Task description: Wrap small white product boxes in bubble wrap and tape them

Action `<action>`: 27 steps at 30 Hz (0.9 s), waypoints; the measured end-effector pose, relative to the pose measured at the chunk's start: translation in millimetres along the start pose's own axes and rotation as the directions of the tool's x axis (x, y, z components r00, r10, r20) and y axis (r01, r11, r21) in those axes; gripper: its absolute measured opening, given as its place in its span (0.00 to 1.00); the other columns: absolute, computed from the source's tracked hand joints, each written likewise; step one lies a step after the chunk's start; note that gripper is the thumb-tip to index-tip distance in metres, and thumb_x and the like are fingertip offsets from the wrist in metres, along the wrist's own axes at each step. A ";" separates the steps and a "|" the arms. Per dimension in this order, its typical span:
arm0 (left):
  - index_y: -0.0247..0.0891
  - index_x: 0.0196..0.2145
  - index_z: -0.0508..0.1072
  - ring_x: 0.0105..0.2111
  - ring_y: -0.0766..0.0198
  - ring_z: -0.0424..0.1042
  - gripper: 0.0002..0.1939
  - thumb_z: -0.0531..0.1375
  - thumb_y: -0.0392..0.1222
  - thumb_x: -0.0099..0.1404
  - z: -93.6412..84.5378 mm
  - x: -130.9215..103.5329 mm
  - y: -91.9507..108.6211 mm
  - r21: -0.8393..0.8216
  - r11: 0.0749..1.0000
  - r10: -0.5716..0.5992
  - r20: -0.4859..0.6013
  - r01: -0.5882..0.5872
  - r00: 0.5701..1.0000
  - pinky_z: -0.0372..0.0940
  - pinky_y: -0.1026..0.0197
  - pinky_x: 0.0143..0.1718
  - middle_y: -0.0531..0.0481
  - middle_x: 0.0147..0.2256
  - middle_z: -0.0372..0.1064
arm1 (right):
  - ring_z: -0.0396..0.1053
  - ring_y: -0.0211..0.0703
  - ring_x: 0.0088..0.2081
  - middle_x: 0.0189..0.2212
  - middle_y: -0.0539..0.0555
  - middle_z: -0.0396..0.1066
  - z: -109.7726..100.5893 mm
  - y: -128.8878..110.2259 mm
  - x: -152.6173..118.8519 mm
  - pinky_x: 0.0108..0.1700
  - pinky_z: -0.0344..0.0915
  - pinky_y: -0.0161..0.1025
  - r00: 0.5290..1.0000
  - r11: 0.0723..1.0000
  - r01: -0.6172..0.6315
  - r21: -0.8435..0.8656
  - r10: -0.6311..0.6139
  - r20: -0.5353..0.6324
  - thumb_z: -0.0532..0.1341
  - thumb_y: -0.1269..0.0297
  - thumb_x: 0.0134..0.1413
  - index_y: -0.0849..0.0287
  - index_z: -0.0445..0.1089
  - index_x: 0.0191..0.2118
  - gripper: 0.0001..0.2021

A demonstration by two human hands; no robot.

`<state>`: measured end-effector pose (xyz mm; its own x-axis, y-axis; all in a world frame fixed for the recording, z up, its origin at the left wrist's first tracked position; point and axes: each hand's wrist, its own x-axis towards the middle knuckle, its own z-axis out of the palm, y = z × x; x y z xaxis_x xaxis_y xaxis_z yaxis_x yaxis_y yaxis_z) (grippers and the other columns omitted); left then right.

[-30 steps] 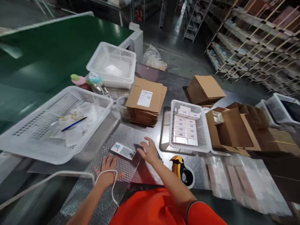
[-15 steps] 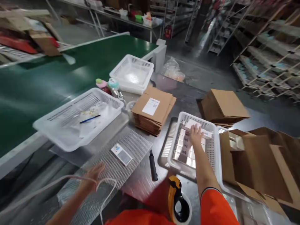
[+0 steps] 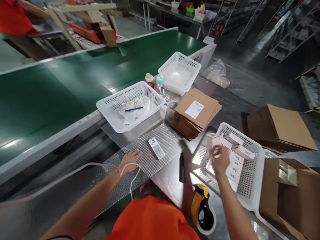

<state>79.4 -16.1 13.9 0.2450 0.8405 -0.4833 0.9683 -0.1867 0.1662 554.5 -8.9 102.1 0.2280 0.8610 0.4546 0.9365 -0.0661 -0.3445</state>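
Note:
My left hand (image 3: 130, 160) lies flat on a sheet of bubble wrap (image 3: 166, 140), fingers stretched out. A white cord loops around that wrist. Just beyond the fingertips, a small white box (image 3: 156, 148) rests on the wrap. Over at the right, my right hand (image 3: 220, 159) is inside a white plastic basket (image 3: 250, 190), its fingers closed around a small pale box (image 3: 212, 140) that is blurred and partly hidden. Several similar white boxes (image 3: 235, 166) lie in rows beneath and beside this hand, with a few loose ones on top.
A black-handled cutter (image 3: 182, 168) and a yellow tape dispenser (image 3: 200, 206) lie between my arms. Flat cardboard (image 3: 200, 106) is stacked ahead. Another basket (image 3: 112, 118) holds a pen and plastic bags. Behind runs a green conveyor (image 3: 82, 80); a person (image 3: 15, 20) stands beyond it.
The view has swung left. My right hand has gone from lying spread on the boxes to gripping one at the basket's left side. My left hand has moved closer to the box on the wrap.

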 end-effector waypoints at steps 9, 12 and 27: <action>0.40 0.66 0.65 0.68 0.48 0.56 0.33 0.58 0.36 0.63 5.9 -0.7 -21.8 -0.144 0.987 0.057 -0.055 -0.064 0.997 0.59 0.45 0.64 0.44 0.71 0.55 | 0.67 0.50 0.45 0.43 0.58 0.72 137.3 -271.8 -110.0 0.43 0.62 0.42 0.737 0.959 0.271 0.081 -0.261 0.624 0.61 0.65 0.63 0.56 0.73 0.47 0.08; 0.43 0.66 0.65 0.69 0.49 0.56 0.33 0.59 0.37 0.63 6.0 2.2 -27.4 -0.159 0.985 0.065 0.003 -0.063 0.998 0.58 0.45 0.64 0.47 0.72 0.54 | 0.65 0.53 0.45 0.43 0.61 0.71 155.6 -276.6 -114.4 0.46 0.60 0.46 0.748 0.956 0.291 -0.042 -0.200 0.633 0.60 0.66 0.63 0.59 0.73 0.45 0.08; 0.48 0.67 0.64 0.70 0.47 0.52 0.34 0.60 0.36 0.63 6.5 2.5 -29.3 -0.169 0.983 0.082 0.021 -0.077 0.996 0.55 0.43 0.66 0.48 0.73 0.49 | 0.59 0.68 0.62 0.65 0.69 0.59 172.9 -266.8 -112.0 0.58 0.55 0.60 0.849 0.987 0.016 -0.158 0.070 0.524 0.69 0.56 0.52 0.58 0.73 0.45 0.17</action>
<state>52.0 -11.9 2.3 0.3248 0.8113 -0.4861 0.9241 -0.1628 0.3457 233.0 -0.5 1.1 0.1199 0.9904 -0.0686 0.9703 -0.1315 -0.2031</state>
